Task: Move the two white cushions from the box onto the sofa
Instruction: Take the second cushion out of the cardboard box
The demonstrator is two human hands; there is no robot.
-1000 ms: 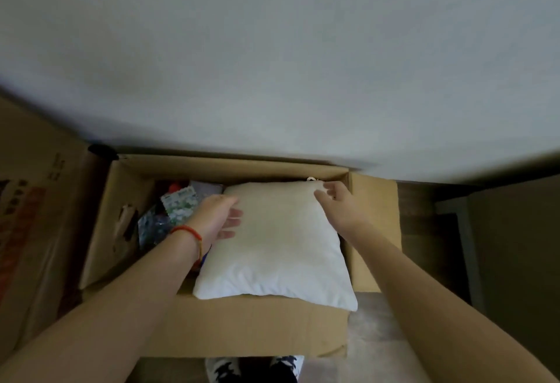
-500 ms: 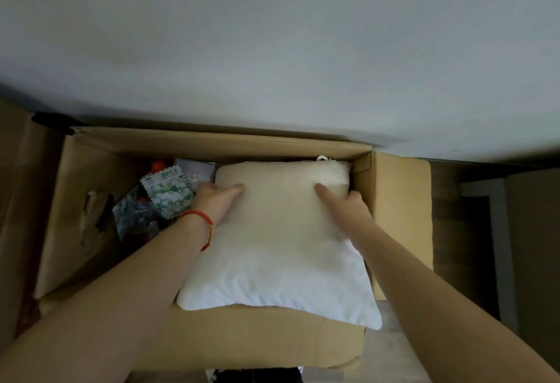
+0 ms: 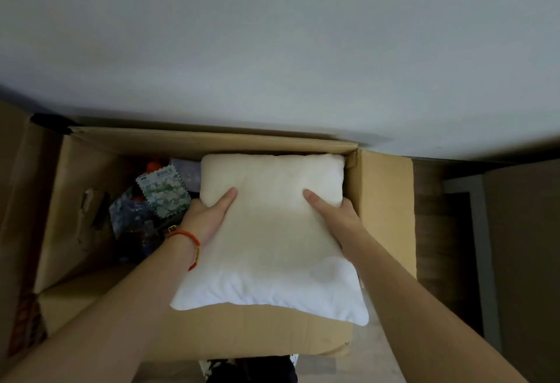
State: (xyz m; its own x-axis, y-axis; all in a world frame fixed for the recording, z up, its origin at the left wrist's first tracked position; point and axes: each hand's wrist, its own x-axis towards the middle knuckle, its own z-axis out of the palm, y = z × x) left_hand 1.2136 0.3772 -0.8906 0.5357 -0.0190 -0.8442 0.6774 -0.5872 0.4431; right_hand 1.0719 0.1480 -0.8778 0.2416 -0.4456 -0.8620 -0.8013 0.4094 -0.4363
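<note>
A white square cushion [image 3: 269, 231] lies in the right half of an open cardboard box [image 3: 385, 201], its near edge hanging over the box's front wall. My left hand [image 3: 209, 216], with a red bracelet at the wrist, grips the cushion's left side, thumb on top and fingers underneath. My right hand [image 3: 333, 213] grips its right side the same way. A second cushion is not visible, and no sofa is in view.
The box's left half holds a patterned packet [image 3: 162, 190] and other small items. A white wall [image 3: 272, 49] rises right behind the box. More cardboard [image 3: 15, 201] stands at the left, dark furniture [image 3: 515, 246] at the right. My shoes show below the box.
Both hands slid from the top of the cushion to its side edges and closed on it. The view has come closer to the box.
</note>
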